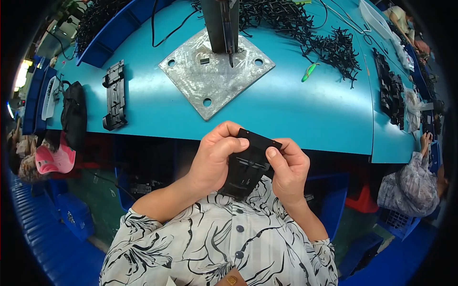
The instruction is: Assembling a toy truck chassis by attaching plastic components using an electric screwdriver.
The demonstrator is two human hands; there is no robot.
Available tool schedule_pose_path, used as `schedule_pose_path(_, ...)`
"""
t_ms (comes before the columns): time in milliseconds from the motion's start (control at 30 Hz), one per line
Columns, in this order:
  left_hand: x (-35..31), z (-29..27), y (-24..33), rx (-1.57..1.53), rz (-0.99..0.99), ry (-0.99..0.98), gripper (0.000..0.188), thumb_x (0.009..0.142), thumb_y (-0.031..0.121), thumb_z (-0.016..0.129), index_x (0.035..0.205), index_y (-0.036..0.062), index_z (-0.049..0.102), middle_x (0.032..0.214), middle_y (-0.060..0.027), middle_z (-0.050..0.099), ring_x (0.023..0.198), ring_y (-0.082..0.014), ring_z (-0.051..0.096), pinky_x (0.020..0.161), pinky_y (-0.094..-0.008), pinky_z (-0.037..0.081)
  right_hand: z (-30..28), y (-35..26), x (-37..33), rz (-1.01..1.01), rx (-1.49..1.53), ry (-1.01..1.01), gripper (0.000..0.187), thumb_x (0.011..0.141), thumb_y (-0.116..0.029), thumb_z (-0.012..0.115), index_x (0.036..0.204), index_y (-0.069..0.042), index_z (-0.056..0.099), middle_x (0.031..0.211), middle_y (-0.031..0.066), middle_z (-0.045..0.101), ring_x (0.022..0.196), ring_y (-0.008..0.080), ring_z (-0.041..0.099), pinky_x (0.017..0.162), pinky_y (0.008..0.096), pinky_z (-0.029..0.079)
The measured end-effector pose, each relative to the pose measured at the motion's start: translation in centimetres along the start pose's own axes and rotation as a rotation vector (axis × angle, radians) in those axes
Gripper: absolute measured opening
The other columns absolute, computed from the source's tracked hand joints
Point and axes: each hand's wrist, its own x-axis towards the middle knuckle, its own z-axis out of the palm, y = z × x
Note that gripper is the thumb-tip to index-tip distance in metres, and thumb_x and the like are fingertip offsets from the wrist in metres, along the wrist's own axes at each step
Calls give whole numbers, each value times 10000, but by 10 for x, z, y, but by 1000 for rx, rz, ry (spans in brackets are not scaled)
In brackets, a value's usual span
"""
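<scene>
Pinched the far end of a black plastic panel between thumbs and bent fingers — at its ten o'clock corner with the left hand, at two o'clock with the right hand, touching with both and nearer with neither. Held it in front of the shirt, by the near edge of the table, long axis from one to seven o'clock, most of its length toward seven from the fingertips — well apart from the metal plate at eleven.
</scene>
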Motion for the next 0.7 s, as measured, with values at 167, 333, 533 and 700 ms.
schedule_pose_path(167, 0, -6, -3, 58, 40, -21, 67, 868, -5, 545, 928, 14, 567, 909, -46, 627, 818, -64, 569, 740, -232, 480, 5, -2, -1, -27, -46, 6, 115, 910, -26, 569, 978, 55, 613, 872, 27, 636, 751, 44, 518, 699, 198, 420)
schedule_pose_path(333, 4, -11, -9, 177, 133, -10, 45, 898, 15, 550, 942, 11, 560, 893, -31, 619, 812, -51, 558, 742, -224, 474, 3, 2, 4, 7, -87, 10, 118, 927, -53, 571, 982, 43, 608, 869, 6, 621, 766, 46, 519, 701, 197, 423)
schedule_pose_path(533, 7, 2, -1, 192, 245, 28, 64, 897, 20, 567, 960, 13, 561, 908, -37, 625, 813, -66, 571, 743, -226, 485, 22, -6, 16, -240, -292, 278, 90, 873, -7, 647, 954, 13, 615, 868, 16, 598, 753, 63, 530, 701, 212, 450)
schedule_pose_path(700, 13, 22, 2, 302, 460, 39, 70, 885, -1, 596, 950, 15, 575, 908, -18, 609, 821, -47, 554, 723, -201, 476, 18, -22, 22, -598, -775, 191, 115, 827, 9, 682, 937, 5, 651, 871, 91, 614, 759, 146, 579, 682, 255, 482)
